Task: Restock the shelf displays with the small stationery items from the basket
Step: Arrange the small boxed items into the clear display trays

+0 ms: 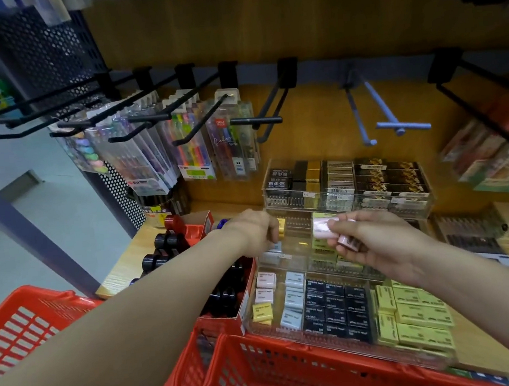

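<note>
— Erasers, small paper-sleeved blocks in pink, pale blue, yellow and black (292,299), where do they sit?

— Nearest of all is the red slatted plastic basket (266,374), its rim along the bottom edge of the view. Just past it stands the clear acrylic stepped display tray (297,254) on the light wooden shelf (123,269). The lowest step holds rows of those blocks, pink and yellow at the left, then blue, black, and yellow at the right.

— And the hands?

— The right hand (374,243) hovers over the middle step, fingers curled around a few pale pink erasers (326,227), one poking out toward the left. The left hand (257,230) reaches across to the left end of that same step, fingers bent down; its tips meet a pale blue eraser (274,247), with a yellow eraser (281,224) just behind the knuckles. Whether it actually pinches the blue one, I cannot tell.

— What lies left of the tray?

— A red cardboard box of black round-capped items (165,249), touching the tray's side.

— Farther back?

— The top step carries black and gold boxed packs (371,180). Behind, clear packs of coloured pens (191,146) hang on black wire hooks (144,116).
</note>
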